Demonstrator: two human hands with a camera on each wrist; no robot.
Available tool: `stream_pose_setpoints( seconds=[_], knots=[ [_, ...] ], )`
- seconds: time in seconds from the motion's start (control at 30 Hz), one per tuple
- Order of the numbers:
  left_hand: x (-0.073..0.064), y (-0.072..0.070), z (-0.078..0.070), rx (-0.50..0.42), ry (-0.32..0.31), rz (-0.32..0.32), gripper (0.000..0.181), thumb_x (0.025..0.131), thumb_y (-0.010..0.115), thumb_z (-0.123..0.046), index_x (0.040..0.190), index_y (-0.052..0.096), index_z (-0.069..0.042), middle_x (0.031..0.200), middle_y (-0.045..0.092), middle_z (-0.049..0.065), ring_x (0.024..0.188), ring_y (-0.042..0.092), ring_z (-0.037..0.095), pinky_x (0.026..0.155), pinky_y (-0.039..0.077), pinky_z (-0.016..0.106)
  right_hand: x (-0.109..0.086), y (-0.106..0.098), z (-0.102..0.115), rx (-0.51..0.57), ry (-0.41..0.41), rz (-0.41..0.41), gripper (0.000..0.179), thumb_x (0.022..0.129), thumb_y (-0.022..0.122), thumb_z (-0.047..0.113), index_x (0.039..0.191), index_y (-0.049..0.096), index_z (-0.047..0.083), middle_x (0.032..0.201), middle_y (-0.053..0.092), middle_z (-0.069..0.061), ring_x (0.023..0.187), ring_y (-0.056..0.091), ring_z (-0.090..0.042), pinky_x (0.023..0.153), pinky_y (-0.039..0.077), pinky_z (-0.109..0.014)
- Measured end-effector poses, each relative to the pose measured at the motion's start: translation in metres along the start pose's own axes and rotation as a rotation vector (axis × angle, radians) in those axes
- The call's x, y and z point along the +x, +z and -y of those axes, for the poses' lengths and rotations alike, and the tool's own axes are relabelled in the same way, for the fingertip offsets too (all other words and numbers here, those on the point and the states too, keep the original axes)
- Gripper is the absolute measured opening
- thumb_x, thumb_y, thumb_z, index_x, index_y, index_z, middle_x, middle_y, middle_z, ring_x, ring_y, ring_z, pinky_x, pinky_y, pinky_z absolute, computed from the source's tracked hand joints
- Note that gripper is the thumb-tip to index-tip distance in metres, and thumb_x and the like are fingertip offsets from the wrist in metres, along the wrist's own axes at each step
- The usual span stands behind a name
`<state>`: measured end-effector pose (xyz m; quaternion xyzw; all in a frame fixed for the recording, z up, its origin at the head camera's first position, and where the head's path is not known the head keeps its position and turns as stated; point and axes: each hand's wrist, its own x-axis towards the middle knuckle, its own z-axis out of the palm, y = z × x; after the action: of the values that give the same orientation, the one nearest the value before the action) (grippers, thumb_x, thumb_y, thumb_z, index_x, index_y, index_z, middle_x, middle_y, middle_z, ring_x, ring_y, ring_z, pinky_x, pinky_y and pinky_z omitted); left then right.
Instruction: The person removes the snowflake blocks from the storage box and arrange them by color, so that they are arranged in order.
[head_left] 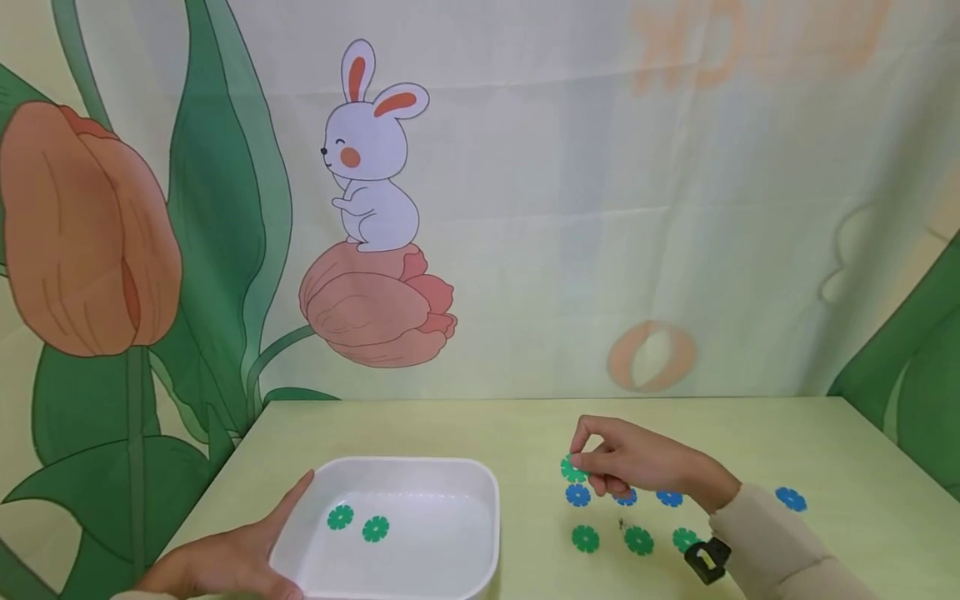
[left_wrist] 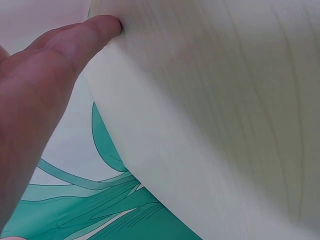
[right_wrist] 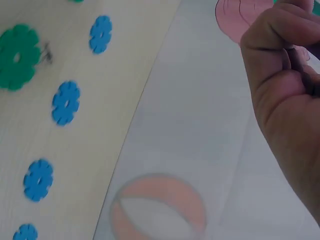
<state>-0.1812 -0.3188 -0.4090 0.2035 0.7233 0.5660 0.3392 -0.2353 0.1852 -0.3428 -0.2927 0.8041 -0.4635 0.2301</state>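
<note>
My right hand (head_left: 637, 457) pinches a green notched plastic disc (head_left: 573, 469) between thumb and index finger, above the table. The right wrist view shows that hand (right_wrist: 287, 85) with curled fingers; the disc is hidden there. My left hand (head_left: 225, 554) rests against the left side of a white plastic tub (head_left: 491, 533), its fingers spread along the wall. In the left wrist view a straight finger (left_wrist: 95, 32) touches a pale surface. Inside the tub lie two green discs, one left (head_left: 341, 517) and one right (head_left: 376, 528).
On the table (head_left: 525, 433), blue discs (head_left: 577, 495) form a row below the right hand, one blue disc (head_left: 791, 499) farther right. Nearer lies a row of three green discs (head_left: 585, 538). A printed curtain (head_left: 525, 208) hangs behind the table.
</note>
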Motion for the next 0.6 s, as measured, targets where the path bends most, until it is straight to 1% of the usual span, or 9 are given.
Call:
stream_pose_setpoints(
  seconds=[0.13, 0.3, 0.37, 0.43, 0.53, 0.6],
  knots=[
    [0.000, 0.000, 0.001, 0.046, 0.008, -0.013, 0.128, 0.091, 0.075, -0.029, 0.147, -0.040, -0.022, 0.152, 0.008, 0.030, 0.114, 0.054, 0.033, 0.091, 0.050, 0.038, -0.014, -0.010, -0.010, 0.005, 0.004, -0.004, 0.017, 0.106, 0.051, 0.017, 0.110, 0.050, 0.001, 0.069, 0.058, -0.008, 0.051, 0.040, -0.015, 0.052, 0.038, -0.024],
    [0.000, 0.000, 0.002, 0.056, 0.001, -0.019, 0.128, 0.091, 0.075, -0.029, 0.147, -0.040, -0.022, 0.152, 0.005, 0.031, 0.114, 0.053, 0.033, 0.091, 0.050, 0.038, -0.035, -0.022, -0.026, 0.016, 0.013, -0.018, 0.017, 0.106, 0.050, 0.016, 0.110, 0.049, 0.000, 0.070, 0.059, -0.008, 0.050, 0.041, -0.014, 0.051, 0.038, -0.023],
    [0.000, 0.000, 0.001, 0.027, 0.001, -0.010, 0.127, 0.092, 0.075, -0.026, 0.146, -0.040, -0.023, 0.153, 0.004, 0.031, 0.114, 0.053, 0.034, 0.091, 0.050, 0.040, -0.045, -0.027, -0.033, 0.027, 0.028, -0.026, 0.017, 0.106, 0.050, 0.016, 0.110, 0.049, 0.000, 0.071, 0.058, -0.008, 0.051, 0.041, -0.013, 0.051, 0.038, -0.024],
    [0.000, 0.000, 0.001, 0.024, 0.003, -0.011, 0.128, 0.091, 0.075, -0.026, 0.147, -0.040, -0.023, 0.153, 0.004, 0.030, 0.114, 0.053, 0.033, 0.091, 0.050, 0.040, -0.054, -0.032, -0.041, 0.040, 0.049, -0.036, 0.018, 0.106, 0.050, 0.017, 0.111, 0.048, 0.000, 0.072, 0.058, -0.008, 0.052, 0.042, -0.012, 0.051, 0.038, -0.024],
    [0.001, 0.000, 0.001, -0.008, -0.001, -0.003, 0.128, 0.091, 0.075, -0.022, 0.147, -0.040, -0.025, 0.153, 0.006, 0.029, 0.114, 0.054, 0.035, 0.092, 0.050, 0.042, -0.068, -0.039, -0.052, 0.070, 0.078, -0.043, 0.020, 0.106, 0.050, 0.018, 0.111, 0.047, -0.001, 0.073, 0.058, -0.008, 0.054, 0.043, -0.012, 0.051, 0.037, -0.023],
    [0.001, 0.000, 0.001, -0.004, 0.001, -0.005, 0.128, 0.091, 0.076, -0.023, 0.147, -0.040, -0.025, 0.153, 0.007, 0.029, 0.114, 0.054, 0.034, 0.092, 0.049, 0.041, -0.076, -0.042, -0.059, 0.098, 0.094, -0.042, 0.021, 0.106, 0.050, 0.018, 0.111, 0.046, -0.002, 0.074, 0.058, -0.008, 0.055, 0.044, -0.012, 0.052, 0.038, -0.023]
  ],
)
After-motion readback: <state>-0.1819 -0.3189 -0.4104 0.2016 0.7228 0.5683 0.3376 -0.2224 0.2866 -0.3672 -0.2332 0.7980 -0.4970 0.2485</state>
